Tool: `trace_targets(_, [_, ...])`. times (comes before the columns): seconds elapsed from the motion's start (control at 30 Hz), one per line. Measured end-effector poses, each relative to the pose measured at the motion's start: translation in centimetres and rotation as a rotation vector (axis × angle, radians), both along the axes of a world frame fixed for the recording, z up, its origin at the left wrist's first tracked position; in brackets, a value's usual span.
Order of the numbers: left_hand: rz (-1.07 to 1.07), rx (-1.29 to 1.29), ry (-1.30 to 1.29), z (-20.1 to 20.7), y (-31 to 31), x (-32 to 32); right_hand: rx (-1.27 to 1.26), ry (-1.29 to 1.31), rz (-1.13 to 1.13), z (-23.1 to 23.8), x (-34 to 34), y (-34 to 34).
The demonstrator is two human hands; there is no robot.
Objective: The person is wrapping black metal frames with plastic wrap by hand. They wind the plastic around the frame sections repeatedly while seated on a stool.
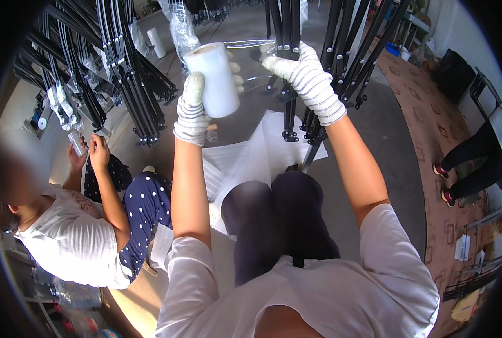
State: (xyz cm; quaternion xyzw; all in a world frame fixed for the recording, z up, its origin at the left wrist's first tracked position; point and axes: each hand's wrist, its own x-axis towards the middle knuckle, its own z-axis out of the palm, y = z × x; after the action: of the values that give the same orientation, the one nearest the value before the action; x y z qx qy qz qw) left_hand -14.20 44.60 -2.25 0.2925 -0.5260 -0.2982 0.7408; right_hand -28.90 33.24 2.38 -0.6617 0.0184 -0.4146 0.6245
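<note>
the left hand [191, 107], in a white knitted glove with grey bands, grips a thick cylindrical roll of clear plastic film [216, 84] toward eleven o'clock, thumb along its near side and fingers curled behind it so that their tips show past its edge. at one o'clock the right hand [304, 74], gloved alike, is closed around upright slender black metal tubes [288, 115]; its fingertips are partly hidden. a taut shiny strip of film [250, 44] spans the gap between roll and right hand. below the tubes, near twelve o'clock, a rumpled white foam sheet [266, 132] lies on the grey floor. more black tube bundles [128, 79] stand at ten o'clock, and a white upright roll [156, 44] at eleven. between eight and nine o'clock a seated co-worker in navy polka-dot trousers [146, 197] holds a narrow tube-shaped piece [77, 144]. at three o'clock, another person's dark-clad legs [469, 153] stand on a brownish-pink patterned floor covering [422, 132].
</note>
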Motion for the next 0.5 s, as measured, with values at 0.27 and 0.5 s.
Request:
trace_targets(0.27, [0.098, 0.025, -0.057, -0.7, 0.7, 0.2, -0.127, 0.081, -0.076, -0.6, -0.3, -0.6])
trace_targets(0.5, [-0.066, -0.022, -0.121, -2.1, -0.6, 1.4, -0.042, 0.056, 0.035, -1.1, -0.6, -1.1])
